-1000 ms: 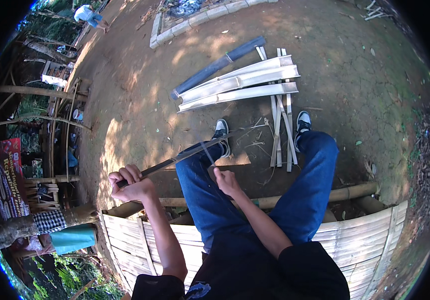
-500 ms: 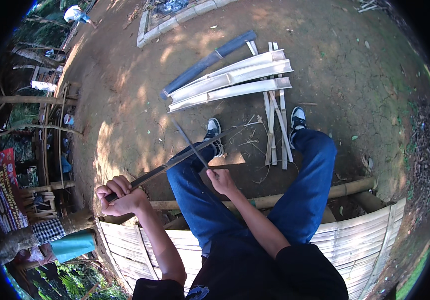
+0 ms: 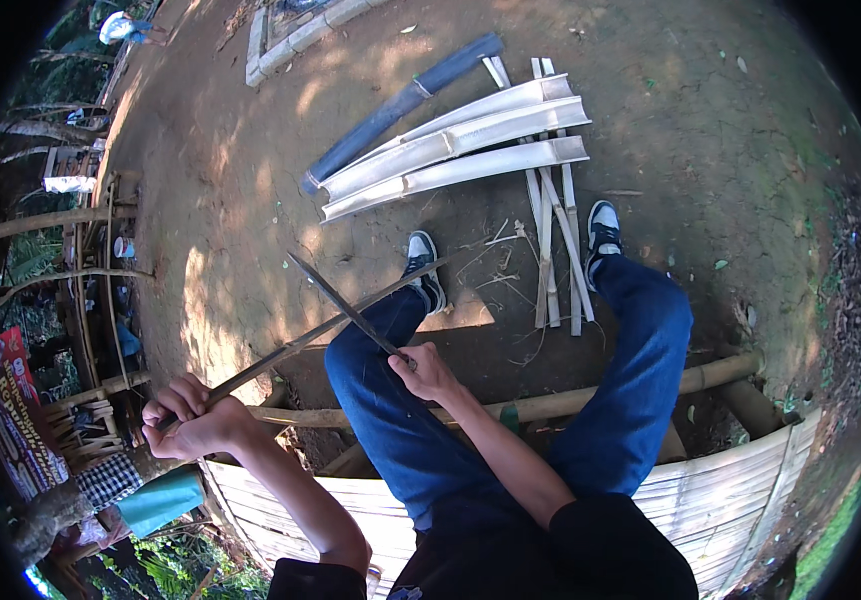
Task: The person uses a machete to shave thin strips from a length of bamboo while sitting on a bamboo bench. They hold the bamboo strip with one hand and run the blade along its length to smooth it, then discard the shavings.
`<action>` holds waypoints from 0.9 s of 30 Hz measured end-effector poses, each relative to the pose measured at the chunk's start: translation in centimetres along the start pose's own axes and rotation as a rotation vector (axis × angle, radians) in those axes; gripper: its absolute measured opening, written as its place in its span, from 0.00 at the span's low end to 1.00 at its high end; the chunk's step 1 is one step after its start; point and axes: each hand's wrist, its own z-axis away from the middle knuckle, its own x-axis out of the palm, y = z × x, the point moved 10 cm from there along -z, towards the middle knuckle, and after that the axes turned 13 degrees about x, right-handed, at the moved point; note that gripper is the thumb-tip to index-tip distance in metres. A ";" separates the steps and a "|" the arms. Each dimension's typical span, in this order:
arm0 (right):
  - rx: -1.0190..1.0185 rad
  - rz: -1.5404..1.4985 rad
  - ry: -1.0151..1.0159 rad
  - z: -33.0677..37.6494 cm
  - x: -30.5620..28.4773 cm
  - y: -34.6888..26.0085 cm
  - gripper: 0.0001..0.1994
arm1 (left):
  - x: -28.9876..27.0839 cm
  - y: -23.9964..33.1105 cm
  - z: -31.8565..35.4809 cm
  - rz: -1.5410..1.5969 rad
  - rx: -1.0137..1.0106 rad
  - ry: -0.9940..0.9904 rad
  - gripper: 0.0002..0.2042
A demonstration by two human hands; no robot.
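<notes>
My left hand [image 3: 192, 420] is closed around the near end of a long, thin bamboo strip [image 3: 275, 355], which slants up and right across my left thigh. In my right hand [image 3: 426, 374] is the handle of a long-bladed knife [image 3: 335, 298], its dark blade pointing up and left. Blade and strip cross just beyond my left knee. Whether the edge bites into the strip I cannot tell. The strip's far end reaches past my left shoe [image 3: 424, 268].
Split bamboo halves [image 3: 455, 145] lie ahead beside a dark bamboo pole [image 3: 380, 122]. Under them are narrow bamboo slats [image 3: 547, 265], with shavings [image 3: 500, 275] nearby. I sit on a slatted bamboo bench [image 3: 720, 490] with a front rail [image 3: 720, 373]. Another person [image 3: 120, 28] is far left.
My left hand has moved left and down, drawing the bamboo strip with it. My right hand and the knife have shifted slightly left. The whole view has also moved a little.
</notes>
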 end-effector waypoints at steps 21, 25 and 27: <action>0.172 0.064 -0.074 -7.7 0.7 5.8 0.29 | -4.6 -5.5 -5.7 -0.281 0.036 0.175 0.12; 0.509 0.101 0.137 -9.7 -3.9 14.4 0.32 | -7.1 -7.8 -7.3 -0.318 -0.002 0.213 0.13; 0.625 0.149 0.225 -10.9 -5.9 19.0 0.32 | -6.1 -7.4 -7.2 -0.335 0.017 0.173 0.14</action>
